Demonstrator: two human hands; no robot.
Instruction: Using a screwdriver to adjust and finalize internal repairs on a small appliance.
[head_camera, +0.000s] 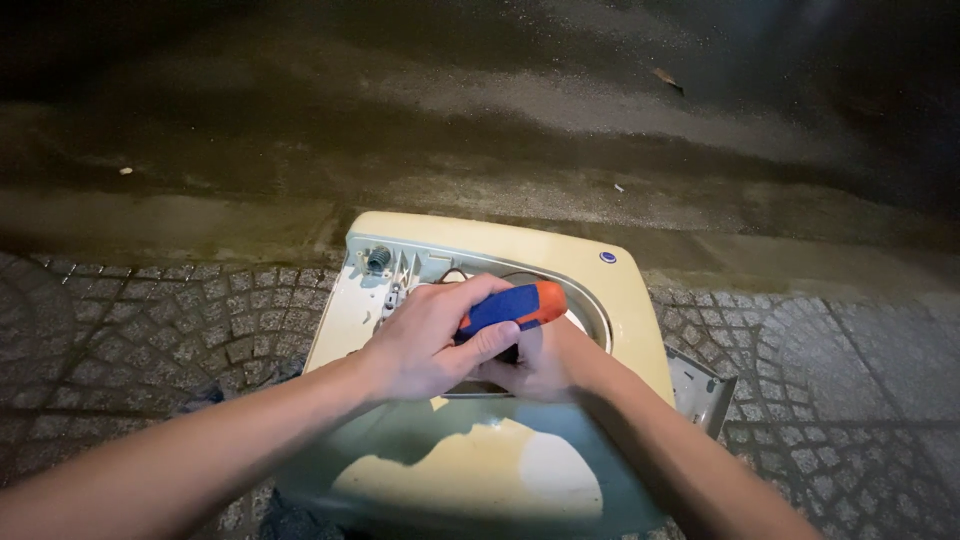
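Both forearms are reaching in from the bottom of the frame toward its centre. Just left of centre, the left hand is gripping a blue and orange screwdriver handle. Beneath it, the right hand is curling over the round opening of a cream washing machine top; whether it is holding anything is unclear. Cobblestones are lying around it.

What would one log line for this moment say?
left hand: grips blue-orange screwdriver | right hand: under it, at washer top opening | ground: cobbles, wet road
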